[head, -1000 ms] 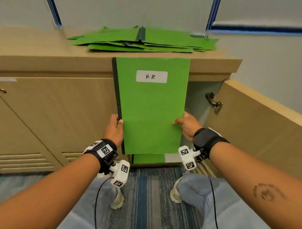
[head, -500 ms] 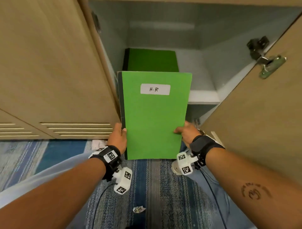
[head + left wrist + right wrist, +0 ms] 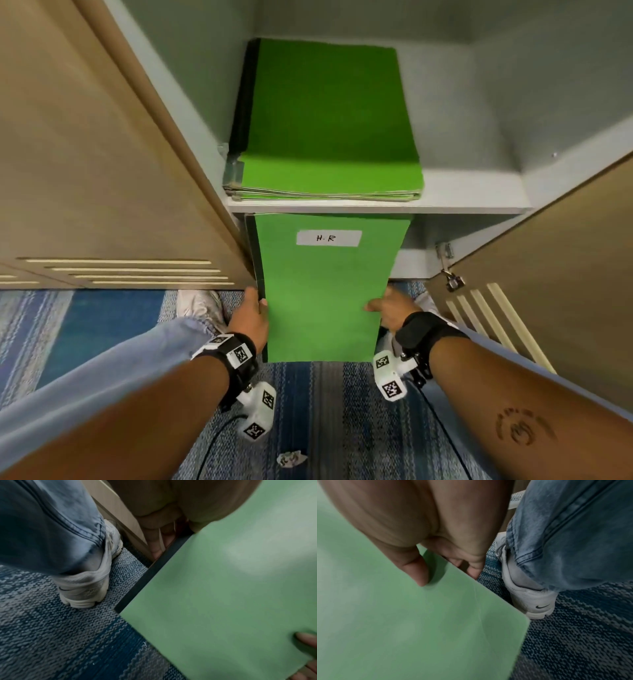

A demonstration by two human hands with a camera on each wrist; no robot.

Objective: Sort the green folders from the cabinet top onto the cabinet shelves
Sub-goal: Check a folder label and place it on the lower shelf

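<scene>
Head cam: my left hand (image 3: 251, 317) and right hand (image 3: 390, 308) each grip a side edge of the H.R folder (image 3: 325, 291); its top edge is tucked under the shelf (image 3: 462, 193), which carries a stack of green folders (image 3: 329, 123).

Left wrist: my fingers (image 3: 157, 543) curl under the folder's black spine (image 3: 147, 580).

Right wrist: thumb (image 3: 418, 569) on top, fingers underneath, pinching the edge above the carpet (image 3: 573, 635).

A green folder (image 3: 325, 291) labelled "H.R", black-spined, tilts into the lower compartment; a stack of green folders (image 3: 329, 126) lies flat on the shelf (image 3: 462, 192) above.
</scene>
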